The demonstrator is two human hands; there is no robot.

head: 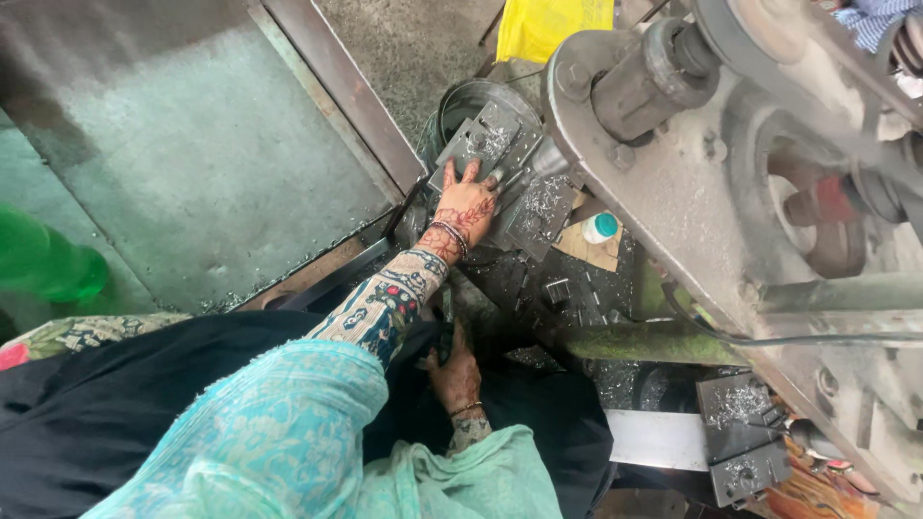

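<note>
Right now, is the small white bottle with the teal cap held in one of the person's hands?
No, the bottle lies by the machine, apart from the left hand, which presses flat on a metal plate.

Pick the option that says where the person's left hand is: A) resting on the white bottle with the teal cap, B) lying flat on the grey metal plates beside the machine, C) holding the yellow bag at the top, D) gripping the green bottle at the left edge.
B: the left hand lies with its fingers spread on the grey metal plates, which are strewn with shavings, next to the big machine.
</note>
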